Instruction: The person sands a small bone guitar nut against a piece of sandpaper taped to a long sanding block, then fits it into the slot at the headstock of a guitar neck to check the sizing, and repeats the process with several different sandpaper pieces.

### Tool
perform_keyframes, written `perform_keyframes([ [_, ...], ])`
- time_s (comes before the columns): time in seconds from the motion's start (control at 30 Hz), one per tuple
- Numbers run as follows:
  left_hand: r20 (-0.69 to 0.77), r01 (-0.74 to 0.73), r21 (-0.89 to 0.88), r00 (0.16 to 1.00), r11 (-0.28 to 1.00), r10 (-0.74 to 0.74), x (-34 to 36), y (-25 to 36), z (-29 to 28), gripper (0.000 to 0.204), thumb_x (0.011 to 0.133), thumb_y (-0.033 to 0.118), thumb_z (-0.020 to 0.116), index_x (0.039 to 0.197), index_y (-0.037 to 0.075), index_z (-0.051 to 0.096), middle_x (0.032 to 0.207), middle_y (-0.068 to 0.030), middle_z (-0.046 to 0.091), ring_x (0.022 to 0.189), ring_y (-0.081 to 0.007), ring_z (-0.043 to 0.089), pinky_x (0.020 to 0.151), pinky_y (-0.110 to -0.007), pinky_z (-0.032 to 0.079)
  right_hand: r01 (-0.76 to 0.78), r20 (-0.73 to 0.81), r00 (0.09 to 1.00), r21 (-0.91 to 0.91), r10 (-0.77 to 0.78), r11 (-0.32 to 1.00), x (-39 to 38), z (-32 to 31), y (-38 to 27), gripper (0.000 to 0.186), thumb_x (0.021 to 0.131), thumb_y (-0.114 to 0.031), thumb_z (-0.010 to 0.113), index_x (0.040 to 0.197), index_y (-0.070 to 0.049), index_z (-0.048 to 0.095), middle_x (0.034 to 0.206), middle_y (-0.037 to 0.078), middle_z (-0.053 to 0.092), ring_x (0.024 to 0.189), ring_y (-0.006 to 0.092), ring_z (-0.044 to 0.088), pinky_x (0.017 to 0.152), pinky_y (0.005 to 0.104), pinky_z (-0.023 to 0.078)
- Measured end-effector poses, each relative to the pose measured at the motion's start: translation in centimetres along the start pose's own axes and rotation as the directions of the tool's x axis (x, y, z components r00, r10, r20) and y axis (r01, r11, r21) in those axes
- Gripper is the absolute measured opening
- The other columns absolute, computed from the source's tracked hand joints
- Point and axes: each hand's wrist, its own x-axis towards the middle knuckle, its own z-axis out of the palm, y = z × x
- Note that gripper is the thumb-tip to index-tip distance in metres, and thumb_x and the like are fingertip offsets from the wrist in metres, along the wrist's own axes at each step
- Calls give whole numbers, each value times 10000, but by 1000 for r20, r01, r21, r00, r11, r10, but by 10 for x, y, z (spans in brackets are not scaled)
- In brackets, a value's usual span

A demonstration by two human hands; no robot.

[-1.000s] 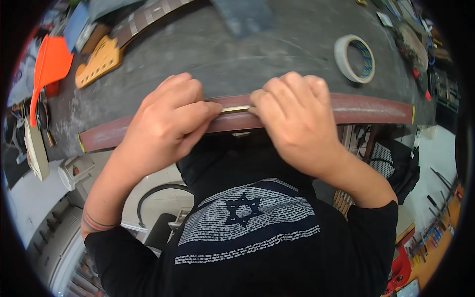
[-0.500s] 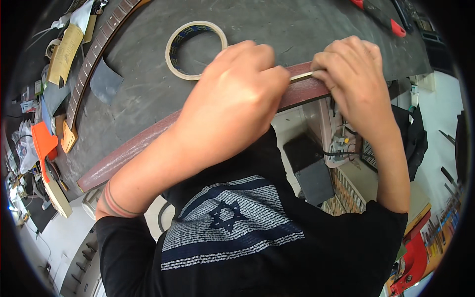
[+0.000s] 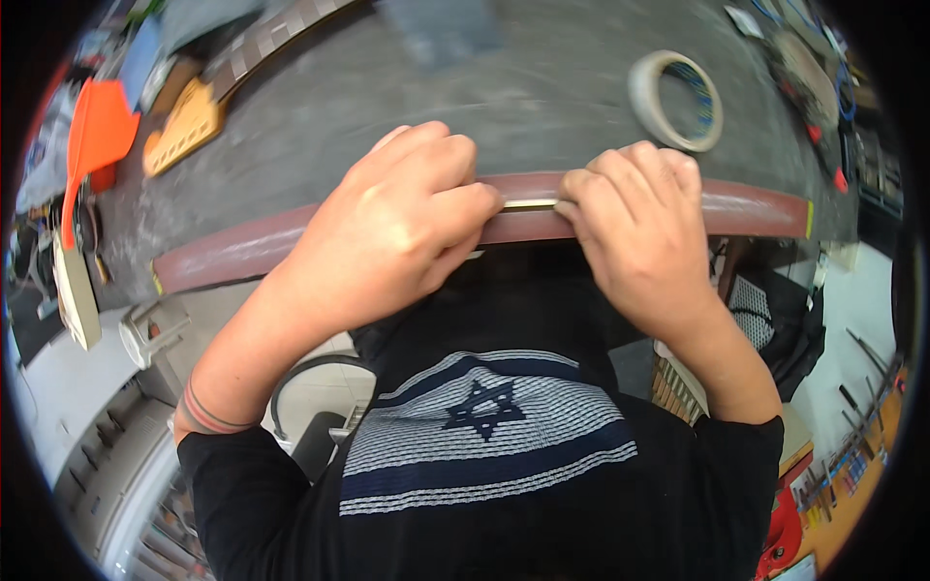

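Nearest: my dark shirt [image 3: 484, 455] with pale stripes, both forearms coming up from it to the bench edge. My left hand [image 3: 397, 228] is curled over the reddish-brown edge strip [image 3: 242, 254] of the workbench [image 3: 407, 107], fingers pressed together and knuckles up, fingertips bearing on 1 end of a thin pale metal strip [image 3: 530, 204]. My right hand [image 3: 635, 232] mirrors it from the other side, fingers bunched and closed over the strip's other end. Only a short length of metal shows in the gap between the 2 hands; it lies flat along the top of the edge strip, level with my fingertips, touching both hands. How it sits under the fingers I cannot tell. Judged progress: the strip is held down at the bench edge and the work looks mid-course, since both hands are committed to pressing it and nothing shows it finished or freed; the rest of the edge strip to either side is bare. Farther out: a roll of masking tape [image 3: 675, 100] lies on the grey top beyond my right hand, well apart. Far left, a guitar neck [image 3: 218, 92] with a yellowish headstock lies slantwise, and an orange plastic piece [image 3: 92, 140] sits at the bench's left end. Far right is tool clutter, blurred.
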Motion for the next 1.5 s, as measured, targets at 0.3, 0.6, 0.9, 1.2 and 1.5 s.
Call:
perform_keyframes([
  [0.3, -54, 134, 114, 990, 984, -129, -182, -76, -137, 253, 789, -37, 849, 1030, 23, 803, 826, -74, 554, 789, -280, 582, 702, -412, 482, 161, -82, 985, 83, -155, 983, 141, 96, -162, 156, 860, -174, 685, 980, -77, 660, 949, 72, 617, 935, 248, 592, 881, 419, 457],
  [0.6, -13, 160, 32, 987, 987, -160, -171, -74, -131, 294, 772, -68, 836, 1052, 22, 834, 812, -71, 551, 785, -274, 574, 703, -405, 481, 157, -78, 985, 55, -152, 986, 137, 86, -153, 122, 862, -193, 683, 922, -97, 637, 908, 56, 585, 932, 232, 583, 874, 398, 443],
  [0.9, 34, 51, -53, 998, 997, -50, 11, 5, 1, 281, 783, -70, 836, 1048, 20, 822, 797, -71, 539, 766, -271, 562, 685, -407, 481, -19, -55, 998, -21, 17, 1000, -4, 3, 7, 193, 864, -184, 676, 1034, -93, 672, 987, 47, 620, 988, 235, 613, 943, 416, 449],
  [1.2, -36, -137, -32, 990, 990, 136, 181, 83, 143, 132, 846, -23, 822, 943, 32, 753, 816, -111, 563, 807, -333, 609, 712, -463, 517, -175, -11, 984, -94, 175, 980, -138, -83, 164, 223, 932, -177, 750, 1130, -98, 684, 1063, 38, 657, 1087, 254, 643, 1002, 426, 451],
  [1.5, -56, -122, 11, 991, 992, 123, 167, 77, 132, 126, 845, -10, 825, 946, 30, 760, 830, -106, 587, 835, -332, 630, 744, -477, 541, -163, 6, 986, -55, 164, 985, -124, -82, 152, 210, 919, -129, 819, 1071, -96, 678, 1039, 46, 644, 1067, 272, 631, 982, 448, 456],
])
